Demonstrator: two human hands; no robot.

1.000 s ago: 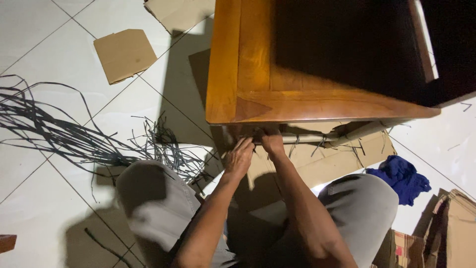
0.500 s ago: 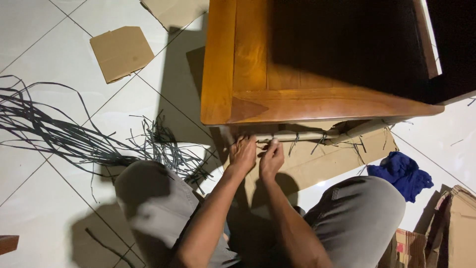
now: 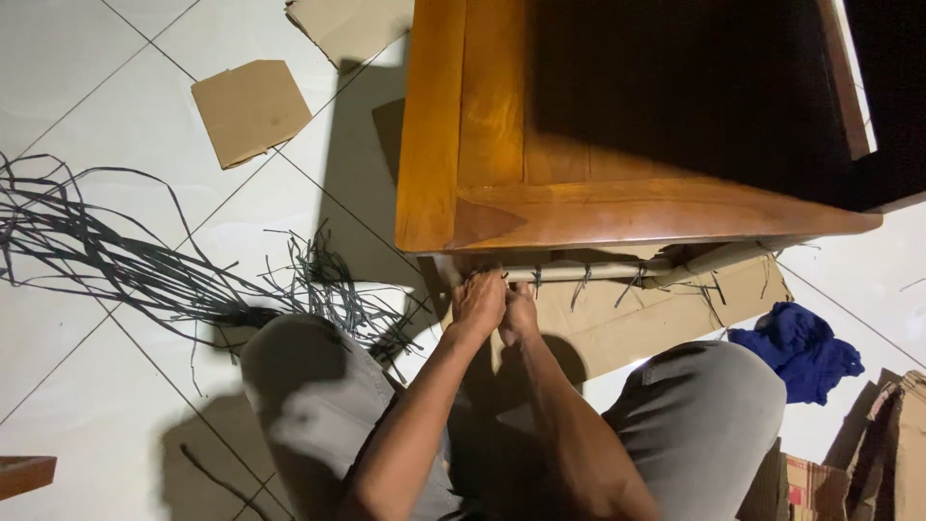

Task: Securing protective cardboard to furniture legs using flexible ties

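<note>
A polished wooden furniture frame (image 3: 540, 207) stands in front of me, with a pale round rail (image 3: 598, 273) running under its near edge. Short dark strips (image 3: 579, 287) hang tied along that rail. My left hand (image 3: 477, 299) and my right hand (image 3: 519, 314) are pressed together just below the rail's left end, fingers closed around a dark strip there. The strip itself is mostly hidden by my fingers. My knees in grey trousers frame both arms.
A loose bundle of long dark strips (image 3: 116, 256) is spread over the white tiled floor on the left. Cardboard pieces (image 3: 251, 108) lie on the floor, and a cardboard sheet (image 3: 637, 314) lies under the frame. A blue cloth (image 3: 801, 349) sits at right.
My right hand came back from under the frame's edge and closed in against my left hand. Both hands now sit lower, just beneath the rail.
</note>
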